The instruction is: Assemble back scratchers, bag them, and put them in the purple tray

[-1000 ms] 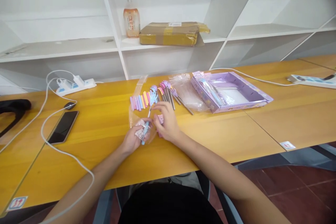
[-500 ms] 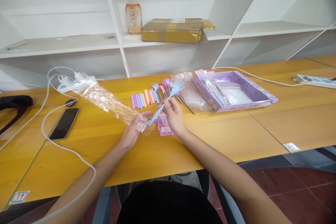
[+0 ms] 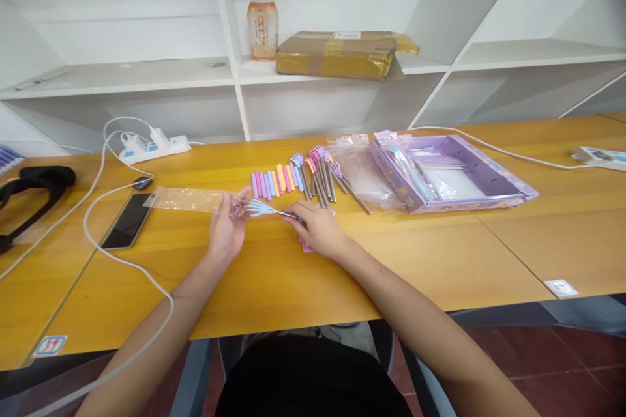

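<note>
My left hand (image 3: 227, 227) grips the end of a long clear plastic bag (image 3: 188, 199), which stretches left over the wooden table. My right hand (image 3: 319, 228) holds a back scratcher with a light blue hand-shaped head (image 3: 259, 208) and a metal rod; its head points left, beside the bag's end at my left fingers. Its handle is hidden by my right hand. Beyond my hands lie a row of coloured handles (image 3: 277, 181) and several metal rods with hand-shaped heads (image 3: 320, 172). Pink cards (image 3: 305, 245) show partly beneath my right hand.
A purple box (image 3: 460, 199) with wrapped back scratchers stands to the right, beside more clear bags (image 3: 359, 169). On the left are a phone (image 3: 128, 221), white cables and a power strip (image 3: 161, 148). A bottle (image 3: 263, 26) and a taped carton (image 3: 337, 55) occupy the shelf.
The back scratcher has turned, its blue head swinging from upper right to point left at the bag. The bag has dropped flatter against the table. My left hand has moved left and up.
</note>
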`<state>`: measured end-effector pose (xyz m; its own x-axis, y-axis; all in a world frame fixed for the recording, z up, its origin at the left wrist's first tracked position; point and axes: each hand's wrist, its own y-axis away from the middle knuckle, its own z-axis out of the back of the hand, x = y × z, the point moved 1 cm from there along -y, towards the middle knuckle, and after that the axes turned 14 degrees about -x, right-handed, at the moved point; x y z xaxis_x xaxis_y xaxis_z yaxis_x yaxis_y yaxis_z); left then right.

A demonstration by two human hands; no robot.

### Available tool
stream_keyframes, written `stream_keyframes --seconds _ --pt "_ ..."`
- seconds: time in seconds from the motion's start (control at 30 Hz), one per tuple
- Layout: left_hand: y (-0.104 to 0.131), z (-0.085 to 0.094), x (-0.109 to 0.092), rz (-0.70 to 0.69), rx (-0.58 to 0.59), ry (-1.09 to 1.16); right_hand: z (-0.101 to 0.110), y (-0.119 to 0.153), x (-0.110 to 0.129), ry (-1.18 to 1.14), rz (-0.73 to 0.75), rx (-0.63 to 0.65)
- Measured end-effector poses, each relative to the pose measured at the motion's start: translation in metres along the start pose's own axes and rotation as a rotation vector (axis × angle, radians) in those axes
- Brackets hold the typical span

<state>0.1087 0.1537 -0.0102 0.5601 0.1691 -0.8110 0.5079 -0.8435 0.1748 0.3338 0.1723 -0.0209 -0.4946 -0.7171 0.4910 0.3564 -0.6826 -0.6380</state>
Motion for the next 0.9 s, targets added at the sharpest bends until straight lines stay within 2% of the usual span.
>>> stream_keyframes --seconds 0.3,0.47,0.67,0.8,0.9 --pt "0.008 -0.002 0.008 0.070 0.074 -0.029 -0.003 0.002 0.001 0.003 0.016 -0.028" --pt "0.012 0.001 0.012 0.122 0.182 -0.095 -0.003 0.002 0.000 -0.023 0.035 -0.043" --pt "0.021 0.001 0.015 0.105 0.272 -0.177 -0.003 0.002 -0.002 -0.058 0.040 -0.053" --pt "0.023 -0.001 0.016 0.093 0.268 -0.194 -0.003 0.002 -0.001 -0.119 0.031 -0.032" --pt "0.016 -0.001 0.010 0.045 0.181 -0.121 -0.001 0.001 -0.003 -0.166 -0.053 -0.035"
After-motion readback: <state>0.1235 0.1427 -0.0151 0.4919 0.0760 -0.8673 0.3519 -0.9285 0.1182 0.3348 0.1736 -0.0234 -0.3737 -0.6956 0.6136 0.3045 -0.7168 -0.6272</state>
